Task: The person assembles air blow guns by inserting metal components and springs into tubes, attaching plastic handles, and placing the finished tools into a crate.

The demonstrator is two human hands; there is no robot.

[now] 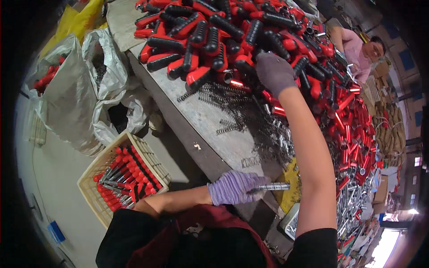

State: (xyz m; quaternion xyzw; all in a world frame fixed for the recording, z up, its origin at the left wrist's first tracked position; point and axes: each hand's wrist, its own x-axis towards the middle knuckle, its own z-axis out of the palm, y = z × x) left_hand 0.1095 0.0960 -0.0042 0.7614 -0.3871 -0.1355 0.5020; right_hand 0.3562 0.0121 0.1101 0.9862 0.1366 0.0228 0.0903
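Observation:
My left hand (pixel 237 187), in a purple-and-white knitted glove, is closed around a silver metal shaft (pixel 275 186) that points right. The shaft's end lies over a yellow piece (pixel 289 192) at the table's near edge. My right arm stretches far forward, and my right hand (pixel 275 73), in a dark grey glove, reaches into a large heap of red-and-black grip handles (pixel 219 38). Its fingertips sink among the handles, so their grip is hidden. Dark coil springs (pixel 223 100) lie scattered on the table between my hands.
Shiny red tubes (pixel 346 129) and silver rods (pixel 353 201) pile up on the right. A cream plastic basket (pixel 154 161) holding red-and-silver pieces stands at lower left, near white sacks (pixel 69 94). Beyond the heap is a person in pink (pixel 356 53).

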